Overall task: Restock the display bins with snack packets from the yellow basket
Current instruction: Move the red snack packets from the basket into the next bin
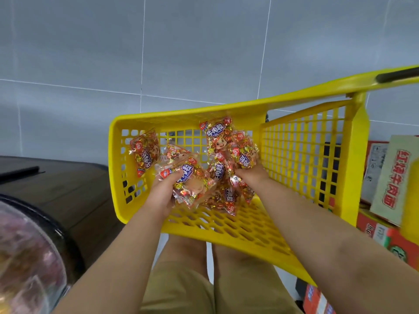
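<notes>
The yellow basket stands on the tiled floor in front of my knees, with several red and gold snack packets inside. My left hand is closed on a clear packet near the basket's front left. My right hand reaches in beside it and grips a packet lying against the mesh divider. One packet leans on the left wall, another rests against the far wall. More packets lie between my hands.
A dark wooden display stand sits at the left, with a round clear bin of sweets at its front. Red and green cartons are stacked at the right. Grey floor tiles lie beyond the basket.
</notes>
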Motion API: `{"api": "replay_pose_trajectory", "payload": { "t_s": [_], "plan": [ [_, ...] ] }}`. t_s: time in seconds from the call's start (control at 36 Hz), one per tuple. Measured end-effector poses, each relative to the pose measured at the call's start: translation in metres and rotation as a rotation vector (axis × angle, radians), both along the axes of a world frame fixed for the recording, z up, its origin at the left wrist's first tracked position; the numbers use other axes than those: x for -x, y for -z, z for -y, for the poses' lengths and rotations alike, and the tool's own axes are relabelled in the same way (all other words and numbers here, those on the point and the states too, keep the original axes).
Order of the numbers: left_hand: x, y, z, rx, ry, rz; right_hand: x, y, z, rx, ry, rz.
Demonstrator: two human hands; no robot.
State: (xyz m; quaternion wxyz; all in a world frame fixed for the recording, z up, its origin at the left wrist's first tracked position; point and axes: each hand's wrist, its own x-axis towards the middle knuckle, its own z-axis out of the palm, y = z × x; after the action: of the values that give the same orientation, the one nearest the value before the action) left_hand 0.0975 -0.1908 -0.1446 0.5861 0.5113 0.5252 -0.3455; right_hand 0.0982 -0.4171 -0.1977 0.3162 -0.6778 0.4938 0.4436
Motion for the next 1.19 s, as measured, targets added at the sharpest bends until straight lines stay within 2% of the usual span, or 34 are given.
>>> {"api": "replay_pose_trajectory", "payload": {
  "t_s": [0.14, 0.31, 0.42, 0.5, 0.67, 0.75, 0.81, 0.86, 0.94, 1.0, 1.11, 1.19],
  "plan": [
    [0.004, -0.006, -0.009, -0.039, -0.010, 0.032, -0.006, 0.013, -0.010, 0.087, -0.054, -0.064],
    [0.003, -0.030, -0.010, -0.045, -0.053, 0.055, 0.009, -0.036, 0.003, 0.045, 0.015, 0.183],
    [0.003, -0.062, -0.002, -0.042, -0.047, 0.094, 0.014, -0.097, -0.006, -0.123, -0.032, 0.371],
    [0.004, -0.092, 0.004, 0.000, -0.050, 0.141, 0.012, -0.150, -0.023, -0.217, -0.223, 0.548],
    [0.012, -0.158, -0.001, 0.110, -0.106, 0.297, 0.013, -0.223, -0.066, -0.572, -0.616, 0.818],
    [0.023, -0.186, -0.021, 0.094, -0.189, 0.344, 0.006, -0.242, -0.073, -0.653, -0.534, 0.896],
    [0.034, -0.201, -0.036, 0.112, -0.208, 0.359, 0.000, -0.250, -0.080, -0.659, -0.470, 0.902],
    [0.049, -0.210, -0.050, 0.137, -0.212, 0.382, -0.003, -0.256, -0.089, -0.626, -0.504, 0.853],
    [0.071, -0.222, -0.066, 0.145, -0.274, 0.399, -0.004, -0.263, -0.105, -0.550, -0.666, 0.632],
    [0.084, -0.230, -0.076, 0.123, -0.313, 0.424, -0.001, -0.269, -0.119, -0.572, -0.697, 0.534],
    [0.116, -0.247, -0.101, 0.062, -0.387, 0.466, 0.011, -0.284, -0.156, -0.586, -0.805, 0.511],
    [0.149, -0.254, -0.131, 0.009, -0.465, 0.472, 0.021, -0.296, -0.189, -0.730, -0.786, 0.407]
  ]
}}
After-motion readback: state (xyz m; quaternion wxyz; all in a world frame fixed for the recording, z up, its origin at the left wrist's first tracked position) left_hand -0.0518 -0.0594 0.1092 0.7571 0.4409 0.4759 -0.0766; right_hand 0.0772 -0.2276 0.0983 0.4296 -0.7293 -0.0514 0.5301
